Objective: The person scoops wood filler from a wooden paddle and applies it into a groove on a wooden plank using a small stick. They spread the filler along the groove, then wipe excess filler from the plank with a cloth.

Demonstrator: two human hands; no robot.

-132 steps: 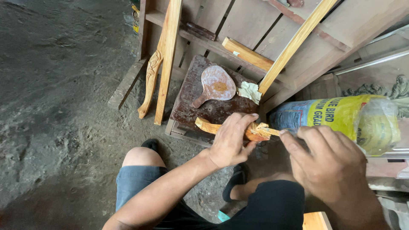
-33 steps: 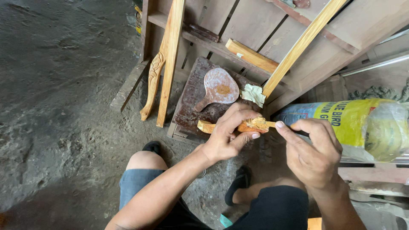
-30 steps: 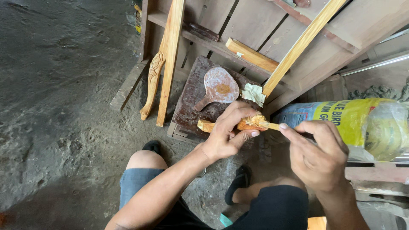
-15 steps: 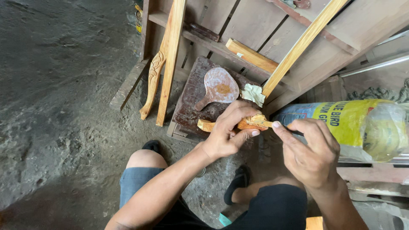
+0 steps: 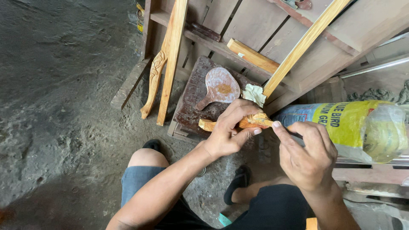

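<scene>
My left hand [image 5: 230,132] grips a small orange-brown carved wood piece [image 5: 252,122], holding it over a dark reddish wooden block [image 5: 191,100]. My right hand [image 5: 304,155] is closed around a thin dark tool whose tip touches the right end of the wood piece; the tool is mostly hidden by my fingers. A paddle-shaped wooden piece [image 5: 219,87] lies on the block just beyond my left hand, with a crumpled pale scrap [image 5: 254,93] beside it.
Wooden slats [image 5: 170,64] and a carved curved leg [image 5: 152,83] lean against a plank wall. A long pale stick [image 5: 302,47] slants up to the right. A yellow plastic sack [image 5: 353,127] lies at right. Rough grey concrete floor [image 5: 59,106] spreads to the left.
My right hand has shifted slightly back and forth at the end of the wood piece. My left hand keeps the same grip in the same place.
</scene>
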